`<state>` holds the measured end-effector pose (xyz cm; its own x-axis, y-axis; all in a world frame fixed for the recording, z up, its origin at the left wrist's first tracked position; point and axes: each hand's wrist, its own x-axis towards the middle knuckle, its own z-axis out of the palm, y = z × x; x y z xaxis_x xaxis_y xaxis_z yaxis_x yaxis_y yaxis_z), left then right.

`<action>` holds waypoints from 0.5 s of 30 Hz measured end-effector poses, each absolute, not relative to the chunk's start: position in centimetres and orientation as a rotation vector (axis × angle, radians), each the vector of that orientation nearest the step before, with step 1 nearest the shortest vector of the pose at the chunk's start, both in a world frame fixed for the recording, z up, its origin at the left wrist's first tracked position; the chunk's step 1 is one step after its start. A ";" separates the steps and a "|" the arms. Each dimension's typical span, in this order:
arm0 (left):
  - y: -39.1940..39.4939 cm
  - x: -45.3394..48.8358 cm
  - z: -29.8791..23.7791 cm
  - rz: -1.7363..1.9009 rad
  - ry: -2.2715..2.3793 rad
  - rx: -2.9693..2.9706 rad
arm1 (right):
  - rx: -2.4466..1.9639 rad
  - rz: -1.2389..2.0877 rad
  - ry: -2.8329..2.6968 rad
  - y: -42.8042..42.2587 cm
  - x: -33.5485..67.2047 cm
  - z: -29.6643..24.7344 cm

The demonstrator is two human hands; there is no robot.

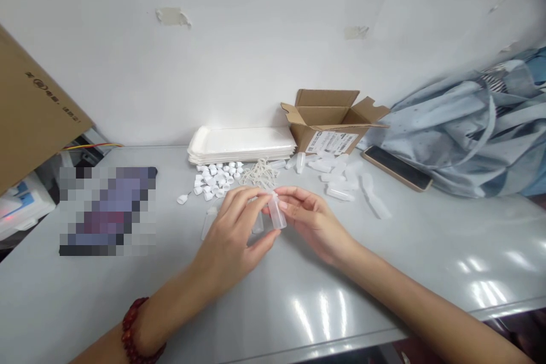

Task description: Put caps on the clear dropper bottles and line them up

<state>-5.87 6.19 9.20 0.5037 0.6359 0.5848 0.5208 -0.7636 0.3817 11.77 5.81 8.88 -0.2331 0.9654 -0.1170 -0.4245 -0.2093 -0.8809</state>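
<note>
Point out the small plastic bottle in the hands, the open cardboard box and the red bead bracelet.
plastic bottle (278,217): head view, its body
cardboard box (333,140): head view, labelled front wall
bead bracelet (128,328): head view, its outer beads

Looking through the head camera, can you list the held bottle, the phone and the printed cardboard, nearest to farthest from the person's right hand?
From the right hand:
1. Held bottle: at its fingertips.
2. Phone: farther back, to the right.
3. Printed cardboard: far left edge.
</note>
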 end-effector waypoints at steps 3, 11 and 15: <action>6.0 -5.9 9.3 1.120 1.013 2.561 | -0.922 1.622 -0.908 5.7 11.7 8.9; 6.1 -5.8 9.3 1.117 1.040 2.536 | -0.994 1.565 -0.936 5.7 11.6 9.1; 6.0 -5.8 9.3 1.116 1.031 2.542 | -1.014 1.558 -0.999 5.6 11.6 9.1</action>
